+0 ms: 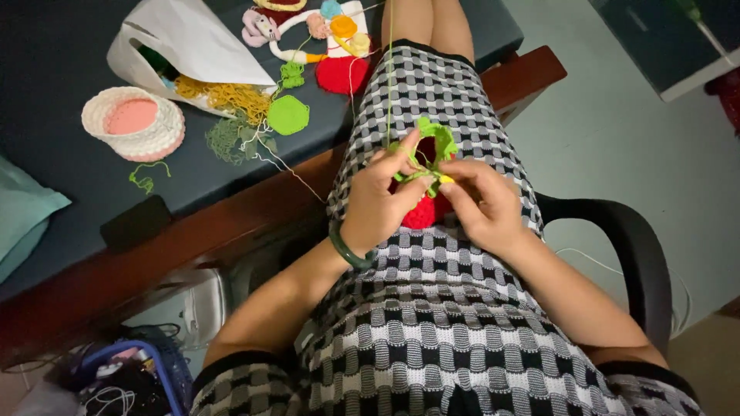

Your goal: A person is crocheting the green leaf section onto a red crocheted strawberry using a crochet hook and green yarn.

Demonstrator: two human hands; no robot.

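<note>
Left hand point(379, 202): I pinched the green crochet piece point(432, 150) between thumb and fingers, closed on its edge, a green bangle point(348, 253) on that wrist.
Right hand point(479, 199): my fingers were closed on a yellow-handled hook point(445, 179) at the same piece, over my lap at 12 o'clock from my wrists.
Progress: I judged the green edging partly worked around the red part point(424, 212); a green yarn strand point(389, 77) ran up from it, so more was left.
Basket point(132, 123): at 10 o'clock on the dark table point(62, 62), a white and pink crocheted bowl, nothing in it that I could see.
White bag point(185, 42): at 11 o'clock, lying open with yellow yarn point(227, 96) spilling out.
Finished bits: a green hexagon point(287, 115) and a red piece point(341, 75) beyond.
</note>
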